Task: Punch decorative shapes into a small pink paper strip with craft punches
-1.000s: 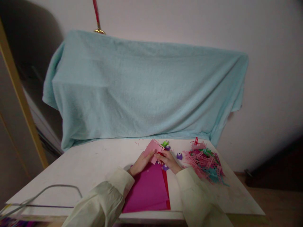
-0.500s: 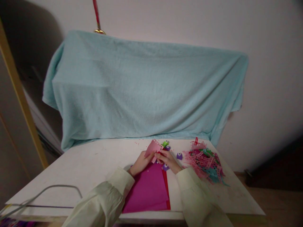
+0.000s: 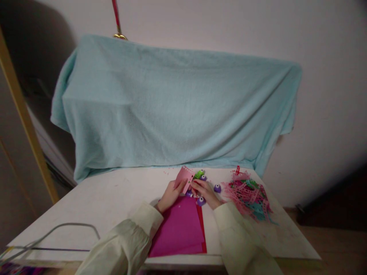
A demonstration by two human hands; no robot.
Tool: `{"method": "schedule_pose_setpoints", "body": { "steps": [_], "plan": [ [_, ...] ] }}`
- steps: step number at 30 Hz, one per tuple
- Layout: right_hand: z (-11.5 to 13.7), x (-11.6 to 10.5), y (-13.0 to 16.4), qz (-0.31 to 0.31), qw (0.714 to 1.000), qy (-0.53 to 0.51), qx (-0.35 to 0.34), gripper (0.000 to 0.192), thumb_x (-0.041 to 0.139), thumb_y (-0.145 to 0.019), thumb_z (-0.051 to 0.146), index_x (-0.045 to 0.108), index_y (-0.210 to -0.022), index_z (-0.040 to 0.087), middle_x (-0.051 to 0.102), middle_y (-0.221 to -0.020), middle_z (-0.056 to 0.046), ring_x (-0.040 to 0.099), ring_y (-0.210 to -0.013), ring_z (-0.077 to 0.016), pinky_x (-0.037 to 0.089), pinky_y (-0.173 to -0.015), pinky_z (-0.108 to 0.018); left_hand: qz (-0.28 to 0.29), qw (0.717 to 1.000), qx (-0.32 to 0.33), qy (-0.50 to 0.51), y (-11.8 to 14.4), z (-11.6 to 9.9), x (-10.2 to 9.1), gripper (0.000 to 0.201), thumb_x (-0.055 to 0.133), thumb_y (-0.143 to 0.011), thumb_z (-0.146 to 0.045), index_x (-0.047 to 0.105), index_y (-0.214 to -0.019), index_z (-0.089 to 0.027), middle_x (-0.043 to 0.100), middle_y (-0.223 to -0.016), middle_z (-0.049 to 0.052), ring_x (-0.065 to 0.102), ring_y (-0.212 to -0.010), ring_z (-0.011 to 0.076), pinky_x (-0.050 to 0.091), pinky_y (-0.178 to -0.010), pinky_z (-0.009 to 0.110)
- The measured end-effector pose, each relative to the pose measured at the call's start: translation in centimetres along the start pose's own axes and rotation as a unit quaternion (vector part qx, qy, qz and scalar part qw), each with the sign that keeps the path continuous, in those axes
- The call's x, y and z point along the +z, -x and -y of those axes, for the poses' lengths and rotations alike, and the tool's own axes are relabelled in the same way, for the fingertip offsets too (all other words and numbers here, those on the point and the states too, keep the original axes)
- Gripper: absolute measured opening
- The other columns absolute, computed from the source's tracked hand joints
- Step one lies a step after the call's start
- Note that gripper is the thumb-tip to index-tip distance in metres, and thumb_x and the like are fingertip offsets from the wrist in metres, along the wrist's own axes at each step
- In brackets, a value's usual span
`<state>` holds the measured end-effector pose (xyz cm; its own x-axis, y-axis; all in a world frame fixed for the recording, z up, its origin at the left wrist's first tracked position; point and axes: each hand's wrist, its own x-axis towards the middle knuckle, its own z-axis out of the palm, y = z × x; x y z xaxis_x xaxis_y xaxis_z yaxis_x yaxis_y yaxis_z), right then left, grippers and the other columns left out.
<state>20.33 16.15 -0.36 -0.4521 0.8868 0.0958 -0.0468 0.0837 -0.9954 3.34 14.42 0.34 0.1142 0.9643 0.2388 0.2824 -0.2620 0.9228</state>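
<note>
My left hand [image 3: 169, 196] is closed on a small piece of pink paper [image 3: 183, 178], thumb on top, with a row of punched holes along its far edge and marks down its right edge. My right hand [image 3: 205, 192] is at the paper's right edge, fingers pinched together; what they hold is too small and hidden to name. Close around it are a green craft punch [image 3: 198, 174], a purple craft punch [image 3: 201, 201] and another purple punch [image 3: 217, 188], each with an eye on it. Beneath my hands lie magenta paper sheets [image 3: 177, 229].
A heap of punched paper strips [image 3: 249, 194] in pink, green and blue lies on the white table [image 3: 120, 198] at the right. Red paper [image 3: 204, 244] shows under the magenta sheets. A grey cable [image 3: 69, 224] loops at the left. A light blue towel [image 3: 177, 107] hangs behind.
The pink paper has turned slightly and shifted a little left with my left hand. My right fingers have moved slightly and more of the paper's right edge shows.
</note>
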Motion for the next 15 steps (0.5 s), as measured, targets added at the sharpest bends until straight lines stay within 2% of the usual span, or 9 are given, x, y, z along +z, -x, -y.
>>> {"method": "schedule_pose_setpoints", "body": {
  "steps": [5,10,15],
  "plan": [
    [-0.3,-0.3,-0.3,-0.046,0.999,-0.024,-0.012,0.035,0.053,-0.081,0.051,0.057,-0.069,0.018,0.051,-0.055,0.000,0.041,-0.048,-0.0117,0.031,-0.048,-0.025,-0.020,1.000,-0.005,-0.007,-0.1,0.7,0.1,0.047,0.041,-0.083,-0.053,0.053,-0.061,-0.013,0.042,-0.055,-0.003,0.037,-0.055,0.0112,0.031,-0.052,0.022],
    [-0.4,-0.9,-0.5,-0.099,0.992,-0.078,-0.015,0.039,0.049,-0.079,0.055,0.058,-0.071,0.017,0.047,-0.054,0.001,0.040,-0.048,-0.0112,0.034,-0.051,-0.025,-0.009,1.000,-0.005,-0.006,-0.1,1.0,0.1,0.045,0.042,-0.084,-0.051,0.052,-0.062,-0.013,0.041,-0.054,-0.004,0.038,-0.055,0.0108,0.029,-0.051,0.022],
    [-0.1,-1.2,-0.4,-0.107,0.989,-0.101,0.000,0.042,0.048,-0.079,0.055,0.058,-0.073,0.015,0.046,-0.052,0.001,0.039,-0.048,-0.0109,0.034,-0.052,-0.024,-0.023,1.000,0.005,-0.011,-0.1,1.0,0.0,0.046,0.042,-0.084,-0.051,0.056,-0.063,-0.012,0.047,-0.055,-0.002,0.041,-0.056,0.0118,0.031,-0.053,0.022]
  ]
}}
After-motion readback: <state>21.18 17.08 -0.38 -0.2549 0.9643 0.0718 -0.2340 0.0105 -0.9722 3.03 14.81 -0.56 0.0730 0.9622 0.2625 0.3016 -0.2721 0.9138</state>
